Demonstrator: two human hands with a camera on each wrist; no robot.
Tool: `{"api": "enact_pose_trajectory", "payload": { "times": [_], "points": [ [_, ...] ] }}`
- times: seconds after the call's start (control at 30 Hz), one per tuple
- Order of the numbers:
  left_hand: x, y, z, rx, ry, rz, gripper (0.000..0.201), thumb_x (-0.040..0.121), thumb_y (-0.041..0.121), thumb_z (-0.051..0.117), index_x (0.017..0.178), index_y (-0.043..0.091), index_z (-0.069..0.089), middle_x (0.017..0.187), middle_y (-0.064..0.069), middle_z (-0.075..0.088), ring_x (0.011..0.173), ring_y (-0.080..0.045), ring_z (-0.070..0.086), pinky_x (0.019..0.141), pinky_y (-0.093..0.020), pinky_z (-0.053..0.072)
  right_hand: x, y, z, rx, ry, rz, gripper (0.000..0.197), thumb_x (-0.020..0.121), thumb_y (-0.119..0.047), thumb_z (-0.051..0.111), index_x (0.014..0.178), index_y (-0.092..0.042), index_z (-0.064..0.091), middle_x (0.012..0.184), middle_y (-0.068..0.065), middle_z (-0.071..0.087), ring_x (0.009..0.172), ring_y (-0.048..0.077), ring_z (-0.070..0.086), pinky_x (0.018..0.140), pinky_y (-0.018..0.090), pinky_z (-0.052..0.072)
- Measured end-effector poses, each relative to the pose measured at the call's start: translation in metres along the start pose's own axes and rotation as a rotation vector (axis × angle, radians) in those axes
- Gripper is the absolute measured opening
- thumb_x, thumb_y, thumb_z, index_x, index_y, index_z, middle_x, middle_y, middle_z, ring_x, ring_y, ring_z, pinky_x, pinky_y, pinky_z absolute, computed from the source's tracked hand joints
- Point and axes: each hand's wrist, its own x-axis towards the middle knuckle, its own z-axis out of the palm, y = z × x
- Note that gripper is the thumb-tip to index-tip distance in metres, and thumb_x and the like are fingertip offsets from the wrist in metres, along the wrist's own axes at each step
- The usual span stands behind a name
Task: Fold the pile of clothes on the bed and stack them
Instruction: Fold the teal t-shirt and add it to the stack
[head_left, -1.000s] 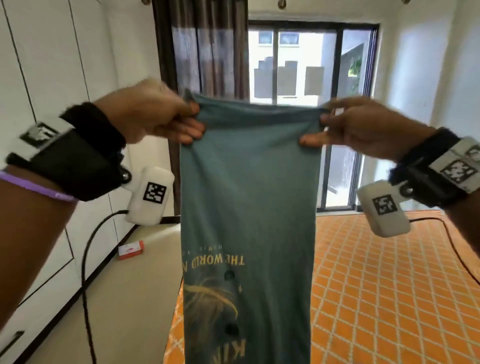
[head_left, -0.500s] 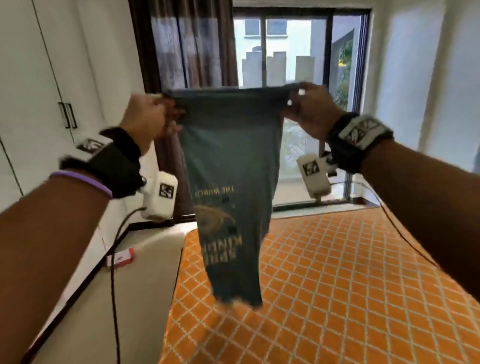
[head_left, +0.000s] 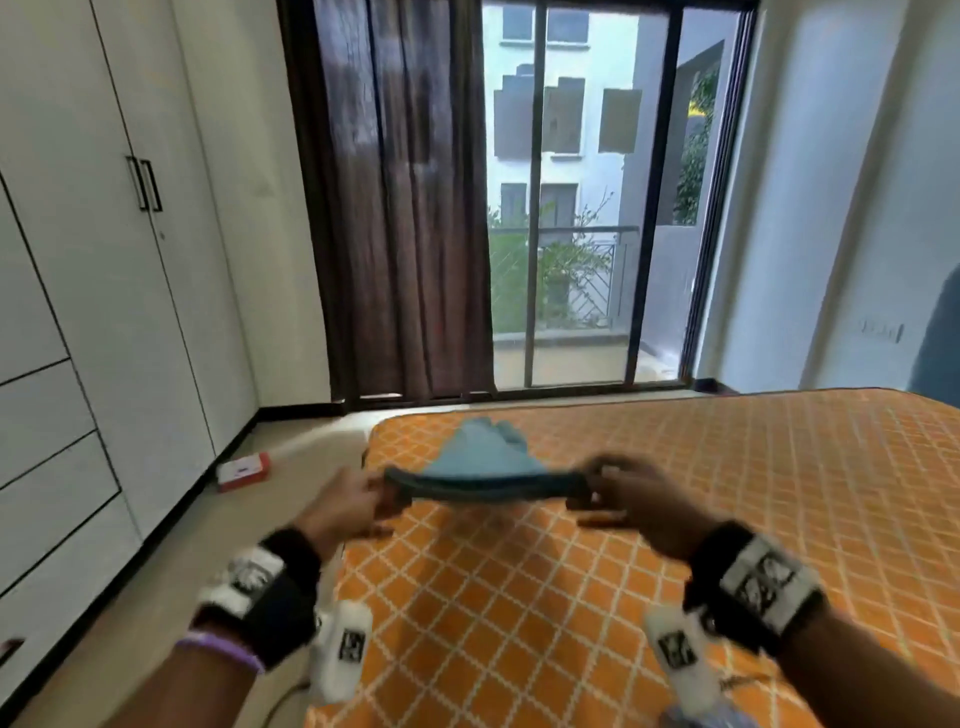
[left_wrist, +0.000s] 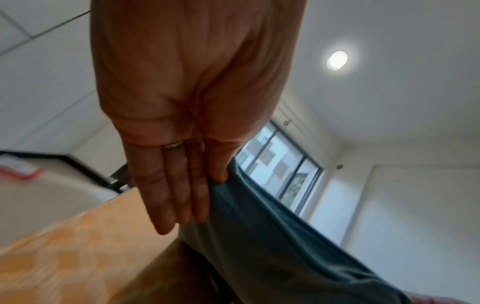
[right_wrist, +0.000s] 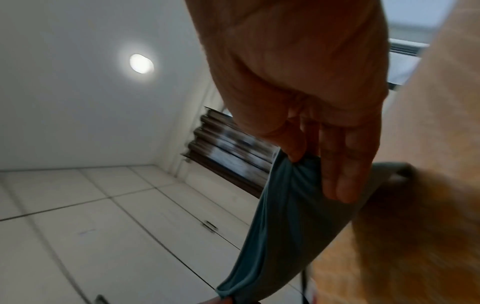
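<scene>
Both arms reach forward, low over the bed (head_left: 727, 519); the left hand (head_left: 343, 512) pinches one end of the teal shirt (head_left: 483, 470) between thumb and fingers (left_wrist: 179, 197), and the right hand (head_left: 639, 506) pinches the other end, thumb pressing the cloth against the fingers (right_wrist: 342, 170); the near edge is stretched between them, and the rest lies ahead on the orange cover; one shirt is seen, two hands; one small red and white box (head_left: 244, 471) lies on the floor.

A teal garment (head_left: 480, 462) lies over the orange bedcover (head_left: 727, 493) with its white diamond lattice.
</scene>
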Motion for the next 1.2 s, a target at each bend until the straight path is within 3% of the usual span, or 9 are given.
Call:
{"api": "enact_pose_trajectory", "payload": {
  "times": [0.2, 0.37, 0.5, 0.63, 0.73, 0.87, 0.93, 1.07, 1.2],
  "points": [
    [-0.038, -0.162, 0.055, 0.124, -0.018, -0.522, 0.011, 0.085, 0.017, 0.07, 0.079, 0.008, 0.068, 0.057, -0.003, 0.063, 0.063, -0.017, 0.05, 0.064, -0.026, 0.042, -0.04, 0.15, 0.074, -0.052, -0.151, 0.514, 0.031, 0.092, 0.005, 0.04, 0.091, -0.013, 0.065, 0.085, 0.017, 0.075, 0.076, 0.029, 0.073, 0.063, 0.031, 0.055],
    [-0.054, -0.198, 0.059, 0.127, 0.07, -0.699, 0.035, 0.096, 0.0, 0.054, 0.061, 0.004, 0.057, 0.057, -0.013, 0.058, 0.052, -0.021, 0.048, 0.055, -0.026, 0.041, -0.049, 0.175, 0.085, -0.393, -0.272, 0.565, 0.007, 0.073, -0.011, 0.068, 0.08, -0.009, 0.067, 0.07, 0.008, 0.066, 0.058, 0.022, 0.066, 0.065, 0.044, 0.064],
    [-0.042, -0.208, 0.055, 0.347, 0.228, -0.513, 0.019, 0.088, 0.019, 0.067, 0.077, 0.005, 0.074, 0.087, -0.017, 0.075, 0.083, -0.034, 0.07, 0.068, -0.033, 0.05, -0.034, 0.154, 0.084, -0.354, -0.291, 0.528, 0.009, 0.091, 0.002, 0.058, 0.089, -0.001, 0.067, 0.066, 0.007, 0.067, 0.045, 0.016, 0.064, 0.045, 0.026, 0.053],
    [-0.046, -0.196, 0.075, 0.379, 0.006, -0.154, 0.02, 0.095, 0.032, 0.064, 0.114, 0.028, 0.067, 0.127, -0.001, 0.067, 0.109, -0.018, 0.063, 0.085, -0.024, 0.049, -0.008, 0.158, 0.105, -0.436, -0.278, 0.217, 0.024, 0.099, -0.023, 0.062, 0.118, -0.01, 0.07, 0.1, -0.003, 0.067, 0.086, 0.009, 0.063, 0.084, 0.03, 0.053],
    [-0.037, -0.204, 0.098, 0.521, -0.342, -0.089, 0.108, 0.074, 0.093, 0.03, 0.154, 0.021, 0.029, 0.164, 0.008, 0.016, 0.152, -0.02, 0.014, 0.121, -0.038, 0.022, 0.0, 0.181, 0.136, -0.498, -0.492, 0.192, 0.047, 0.105, -0.041, 0.046, 0.15, -0.026, 0.046, 0.158, 0.001, 0.038, 0.147, 0.016, 0.03, 0.123, 0.037, 0.021],
    [-0.026, -0.221, 0.109, 0.956, -0.558, -0.16, 0.139, 0.035, 0.1, -0.018, 0.156, 0.031, -0.019, 0.162, 0.01, -0.027, 0.151, -0.022, -0.023, 0.118, -0.06, -0.005, 0.001, 0.227, 0.153, -0.86, -0.556, 0.333, 0.065, 0.1, -0.068, 0.016, 0.159, -0.043, 0.007, 0.167, -0.006, -0.016, 0.152, 0.025, -0.024, 0.118, 0.057, -0.018],
    [-0.024, -0.221, 0.109, 1.037, -0.576, -0.237, 0.121, 0.056, 0.096, -0.007, 0.155, 0.028, -0.023, 0.159, 0.01, -0.032, 0.15, -0.021, -0.024, 0.118, -0.061, -0.006, 0.005, 0.241, 0.144, -0.886, -0.399, 0.438, 0.081, 0.09, -0.079, 0.011, 0.159, -0.04, -0.004, 0.164, -0.01, -0.024, 0.151, 0.025, -0.027, 0.115, 0.063, -0.018],
    [-0.013, -0.203, 0.108, 1.069, -0.537, -0.31, 0.091, 0.096, 0.071, 0.029, 0.159, 0.016, -0.007, 0.167, 0.003, -0.013, 0.155, -0.023, -0.004, 0.12, -0.057, 0.002, 0.041, 0.255, 0.109, -0.789, -0.093, 0.483, 0.099, 0.073, -0.08, 0.049, 0.152, -0.02, 0.038, 0.162, 0.003, 0.032, 0.146, 0.03, 0.034, 0.116, 0.054, 0.028],
    [0.0, -0.184, 0.113, 1.106, -0.326, -0.07, 0.061, 0.096, 0.066, 0.038, 0.14, 0.025, 0.042, 0.152, -0.001, 0.041, 0.139, -0.023, 0.038, 0.111, -0.042, 0.032, 0.106, 0.232, 0.076, -0.362, 0.209, 0.255, 0.015, 0.087, -0.025, 0.075, 0.093, -0.012, 0.078, 0.082, 0.004, 0.074, 0.07, 0.01, 0.06, 0.065, 0.028, 0.049]
  ]
}}
